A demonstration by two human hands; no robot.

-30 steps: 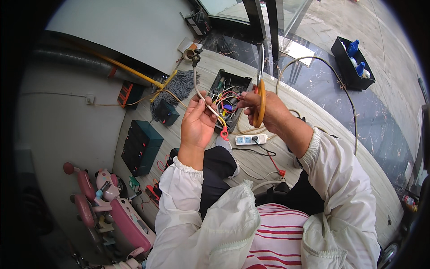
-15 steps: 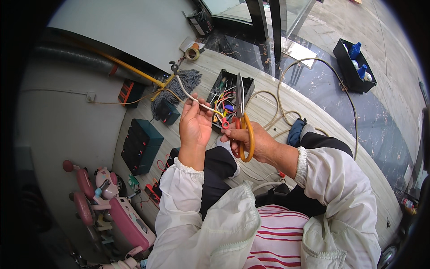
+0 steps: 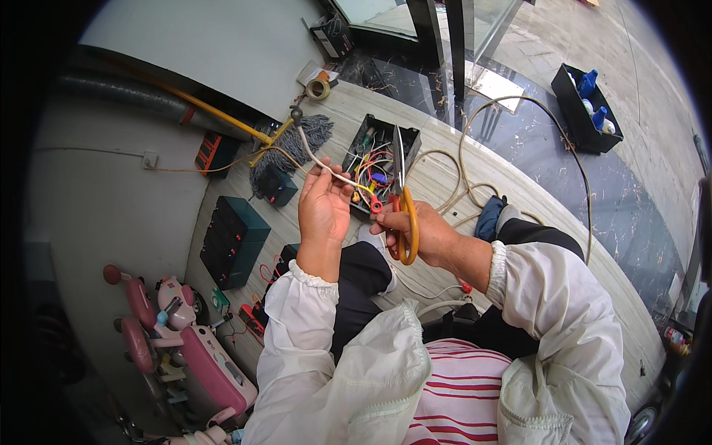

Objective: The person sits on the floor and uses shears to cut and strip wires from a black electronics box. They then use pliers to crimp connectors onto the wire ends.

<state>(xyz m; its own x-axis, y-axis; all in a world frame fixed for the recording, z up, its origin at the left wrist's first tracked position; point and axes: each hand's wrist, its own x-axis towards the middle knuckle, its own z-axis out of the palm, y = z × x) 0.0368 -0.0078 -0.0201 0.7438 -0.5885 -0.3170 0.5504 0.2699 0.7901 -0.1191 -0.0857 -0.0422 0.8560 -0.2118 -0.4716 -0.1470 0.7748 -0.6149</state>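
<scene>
A white cable [image 3: 317, 159] lies across the fingers of my left hand [image 3: 325, 208], which are curled round it with the palm up. Its far end carries a dark round connector [image 3: 297, 114] above the mop. The near end splits into yellow and red leads, with a red ring-shaped piece [image 3: 376, 205] at the fingertips of my right hand [image 3: 423, 231]. That hand also grips a pair of scissors [image 3: 411, 222] by the orange handles, blades pointing away and nearly closed together. Beyond both hands is a black box [image 3: 386, 121] of wires and small tools.
Dark batteries [image 3: 236, 243] stand at left near a grey mop head [image 3: 315, 133] and a pink child's vehicle [image 3: 215, 363]. A long hose or cable [image 3: 463, 159] loops across the floor at right. A black bin [image 3: 593, 137] holds blue-capped bottles. Tape [image 3: 318, 90] lies at the back.
The cable's dark far end has swung slightly right and nearer. The red ring piece and the scissors have shifted a little; both hands keep their hold.
</scene>
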